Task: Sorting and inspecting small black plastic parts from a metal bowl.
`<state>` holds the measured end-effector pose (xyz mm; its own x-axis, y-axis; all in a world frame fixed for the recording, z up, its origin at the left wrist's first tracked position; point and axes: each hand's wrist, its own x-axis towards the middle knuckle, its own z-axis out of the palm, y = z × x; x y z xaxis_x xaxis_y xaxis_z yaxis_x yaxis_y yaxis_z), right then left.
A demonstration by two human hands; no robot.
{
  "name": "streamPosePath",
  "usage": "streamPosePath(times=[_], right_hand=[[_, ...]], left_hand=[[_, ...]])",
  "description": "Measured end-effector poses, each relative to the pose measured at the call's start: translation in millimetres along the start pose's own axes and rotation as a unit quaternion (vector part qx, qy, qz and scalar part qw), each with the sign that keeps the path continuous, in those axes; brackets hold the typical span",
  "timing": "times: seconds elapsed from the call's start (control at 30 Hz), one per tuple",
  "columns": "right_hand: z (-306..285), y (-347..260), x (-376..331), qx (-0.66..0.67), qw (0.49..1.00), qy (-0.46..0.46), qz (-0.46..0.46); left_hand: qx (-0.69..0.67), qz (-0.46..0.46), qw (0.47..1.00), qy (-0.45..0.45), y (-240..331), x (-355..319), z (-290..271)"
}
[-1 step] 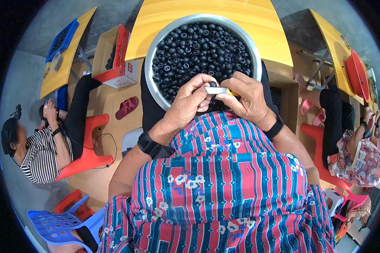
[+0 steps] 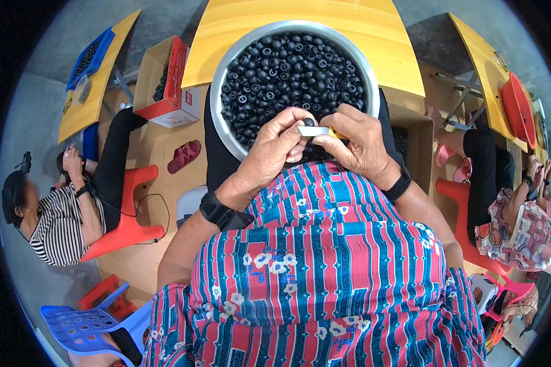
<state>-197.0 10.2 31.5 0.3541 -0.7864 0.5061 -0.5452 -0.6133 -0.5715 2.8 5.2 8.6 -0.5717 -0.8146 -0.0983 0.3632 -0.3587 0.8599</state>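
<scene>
A wide metal basin (image 2: 373, 85) full of small black round pieces (image 2: 294, 67), many with a ringed hole at one end, sits in front of me. Over its near rim, my left hand (image 2: 274, 144) is closed, pinching one black round piece (image 2: 309, 122) between thumb and fingers. My right hand (image 2: 360, 139) grips a small knife (image 2: 314, 131) with a yellow handle mostly hidden by the fingers. Its short flat blade points left and lies against or just in front of the pinched piece; contact cannot be made out.
A yellow table (image 2: 251, 15) stands beyond the basin. Left are a red-and-white carton (image 2: 177, 113), maroon slippers (image 2: 183, 156) and a person on a red stool (image 2: 134, 208). A carton (image 2: 419, 147) stands right, with people beyond it. A blue chair (image 2: 82, 321) is at lower left.
</scene>
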Motion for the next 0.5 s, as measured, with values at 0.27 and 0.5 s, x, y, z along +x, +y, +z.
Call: streamPosePath(times=[0.27, 0.5], right_hand=[[-0.1, 0.6, 0.3, -0.004, 1.0, -0.01, 0.004], [-0.4, 1.3, 1.0, 0.004, 1.0, -0.011, 0.007]], left_hand=[[0.017, 0.01, 1.0, -0.018, -0.2, 0.4, -2.5], [0.026, 0.011, 0.999, -0.022, 0.8, 0.8, -3.4]])
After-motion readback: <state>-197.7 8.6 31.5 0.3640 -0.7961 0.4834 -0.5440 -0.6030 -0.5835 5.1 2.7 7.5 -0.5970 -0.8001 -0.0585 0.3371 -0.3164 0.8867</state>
